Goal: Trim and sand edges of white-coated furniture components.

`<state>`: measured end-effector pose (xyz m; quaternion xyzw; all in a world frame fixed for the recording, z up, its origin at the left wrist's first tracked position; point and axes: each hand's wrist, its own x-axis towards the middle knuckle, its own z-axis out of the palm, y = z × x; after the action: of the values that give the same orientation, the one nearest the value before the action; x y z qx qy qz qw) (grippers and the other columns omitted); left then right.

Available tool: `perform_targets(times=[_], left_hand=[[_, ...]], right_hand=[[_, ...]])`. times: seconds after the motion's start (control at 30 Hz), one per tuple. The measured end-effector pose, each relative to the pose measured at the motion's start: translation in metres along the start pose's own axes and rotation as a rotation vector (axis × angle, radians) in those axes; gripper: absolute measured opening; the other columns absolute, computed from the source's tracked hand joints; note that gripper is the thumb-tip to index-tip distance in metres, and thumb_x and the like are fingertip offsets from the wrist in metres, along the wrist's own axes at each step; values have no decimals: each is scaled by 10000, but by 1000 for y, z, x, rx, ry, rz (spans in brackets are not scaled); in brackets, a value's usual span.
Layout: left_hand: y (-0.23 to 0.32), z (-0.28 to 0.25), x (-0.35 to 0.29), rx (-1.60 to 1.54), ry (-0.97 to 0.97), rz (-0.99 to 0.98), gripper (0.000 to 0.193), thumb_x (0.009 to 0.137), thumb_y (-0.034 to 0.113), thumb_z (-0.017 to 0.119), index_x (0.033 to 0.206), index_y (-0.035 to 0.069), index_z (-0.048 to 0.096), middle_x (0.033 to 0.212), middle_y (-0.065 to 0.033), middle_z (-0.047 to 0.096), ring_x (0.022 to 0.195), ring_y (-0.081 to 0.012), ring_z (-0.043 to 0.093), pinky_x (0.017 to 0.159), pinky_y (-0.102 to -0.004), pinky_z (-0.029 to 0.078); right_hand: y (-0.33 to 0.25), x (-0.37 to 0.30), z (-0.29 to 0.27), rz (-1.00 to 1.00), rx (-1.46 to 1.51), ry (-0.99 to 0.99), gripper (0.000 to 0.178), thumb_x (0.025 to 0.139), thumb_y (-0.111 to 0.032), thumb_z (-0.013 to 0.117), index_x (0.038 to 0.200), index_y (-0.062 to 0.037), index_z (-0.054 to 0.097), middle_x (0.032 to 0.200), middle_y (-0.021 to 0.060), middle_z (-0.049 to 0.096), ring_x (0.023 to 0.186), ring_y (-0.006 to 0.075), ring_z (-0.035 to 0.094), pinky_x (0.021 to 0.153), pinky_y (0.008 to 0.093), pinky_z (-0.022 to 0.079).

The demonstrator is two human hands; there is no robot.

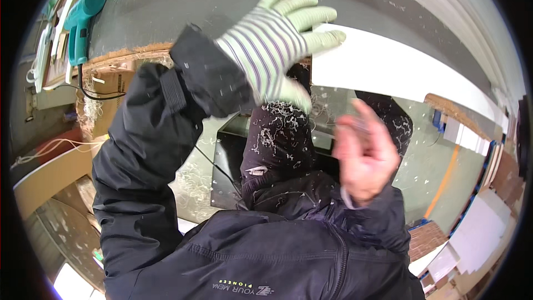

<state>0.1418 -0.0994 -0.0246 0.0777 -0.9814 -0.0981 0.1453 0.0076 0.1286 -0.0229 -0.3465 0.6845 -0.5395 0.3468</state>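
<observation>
My left hand point(277, 44) wears a pale green glove with dark stripes. Its fingers are spread and it holds nothing. The fingertips overlap the left end of a long white board point(388, 61) lying along the grey worktop point(222, 0); whether they touch it I cannot tell. Lower and to the right, my bare right hand point(366, 155) is raised over my lap, short of the worktop's edge. Motion smears its partly bent fingers, so anything between them cannot be made out.
A teal heat gun point(83, 28) with a black cord stands at the worktop's left end. Thin pale shavings point(194, 183) cover my trousers and the floor. Stacked panels point(483, 228) are at the right, near an orange floor line point(442, 183). A beige board point(53, 175) lies at the left.
</observation>
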Motion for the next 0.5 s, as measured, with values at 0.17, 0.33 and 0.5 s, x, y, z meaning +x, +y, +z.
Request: perform_targets(times=[0.17,0.33,0.5], left_hand=[[15,14,-10,-151,209,-125,761,708,473,819,1327,85,607,1373,-214,556,1296,-420,491,1144,-571,297],[0,2,-21,-148,11,-28,891,694,563,803,1429,134,541,1504,-176,477,1442,-377,373,1197,-563,229],[16,9,-28,-136,19,-135,1050,557,558,845,1449,133,492,1515,-123,460,1446,-353,361,1205,-572,203]], right_hand=[[-23,48,-40,-360,-172,-146,410,1051,-302,512,1080,66,690,887,88,672,807,165,616,755,285,469],[-48,61,-42,-209,-397,-365,218,841,4,756,1046,54,701,869,116,679,790,180,645,725,265,507],[-57,80,-14,-680,-669,-677,273,676,-5,834,925,-19,722,876,99,708,895,302,680,850,401,518]])
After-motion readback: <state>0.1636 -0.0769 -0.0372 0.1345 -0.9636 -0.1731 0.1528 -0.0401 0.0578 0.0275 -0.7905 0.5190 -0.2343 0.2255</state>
